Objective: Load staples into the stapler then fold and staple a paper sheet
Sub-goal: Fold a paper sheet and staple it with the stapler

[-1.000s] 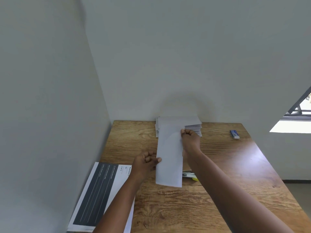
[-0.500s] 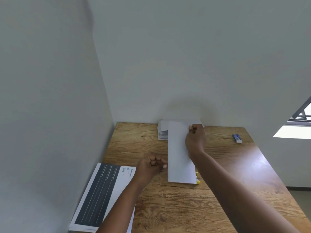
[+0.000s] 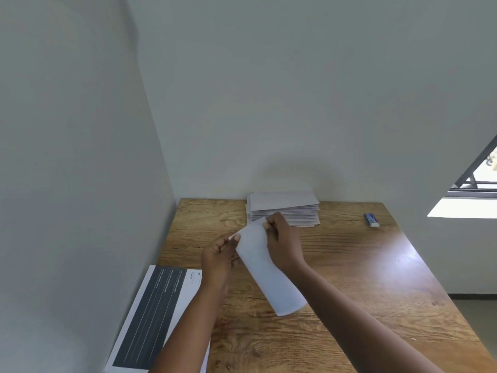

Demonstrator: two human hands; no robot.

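Folded white paper sheet hangs tilted above the wooden tabletop, its top end pinched between my left hand and right hand, both with curled fingers.

**A plain office corner with a desk**

This looks like an office or study room. A wooden desk sits pushed into the corner of two bare white walls. On it lie a stack of folded papers against the back wall, a printed form hanging over the left edge, and a small blue-and-white eraser near the far right. A window with a dark frame lets in daylight at the right.
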